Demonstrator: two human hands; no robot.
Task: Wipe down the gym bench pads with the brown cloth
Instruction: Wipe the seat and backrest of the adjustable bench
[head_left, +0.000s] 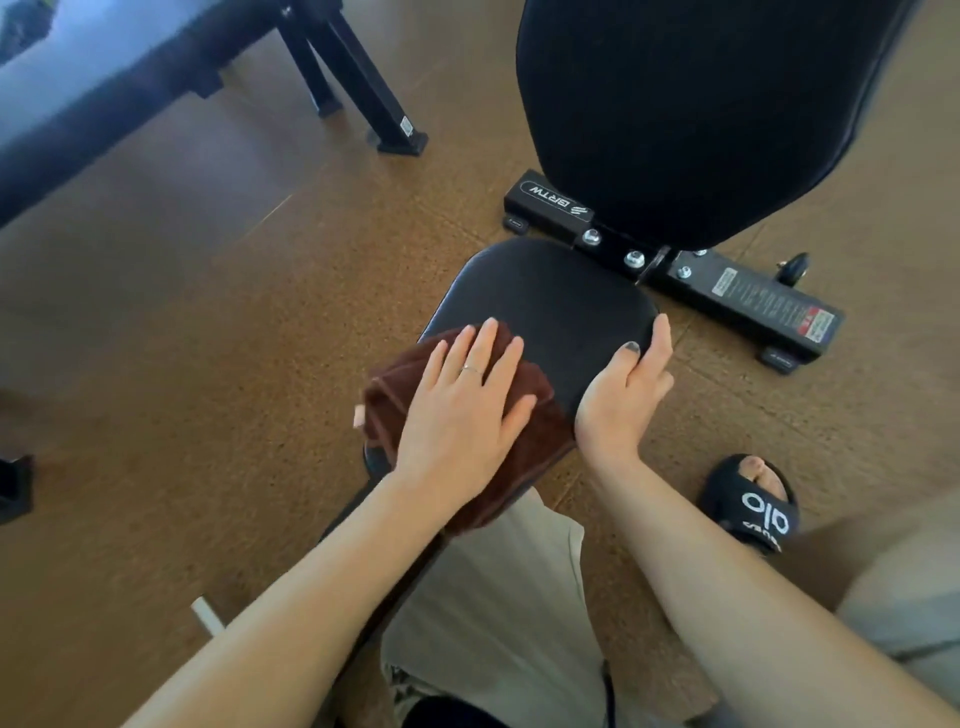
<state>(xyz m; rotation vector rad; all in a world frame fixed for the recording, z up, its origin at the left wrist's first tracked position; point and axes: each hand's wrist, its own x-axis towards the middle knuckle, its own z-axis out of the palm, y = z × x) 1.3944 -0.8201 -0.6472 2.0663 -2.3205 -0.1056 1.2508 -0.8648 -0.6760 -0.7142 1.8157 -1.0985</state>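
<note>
On the black seat pad (545, 306), your left hand (462, 415) presses the folded brown cloth (535, 441) flat at the pad's near left edge, fingers (485, 345) straight and released. Your right hand (623, 395) grips the pad's rounded right rim. The smooth, tilted back pad (691, 114) rises beyond, over speckled cork floor (208, 312).

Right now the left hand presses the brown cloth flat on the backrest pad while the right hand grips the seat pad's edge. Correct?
Not quite. In the head view the left hand presses the brown cloth flat on the seat pad, not the backrest pad, which stands untouched behind it. The right hand does grip the seat pad's edge.
</note>
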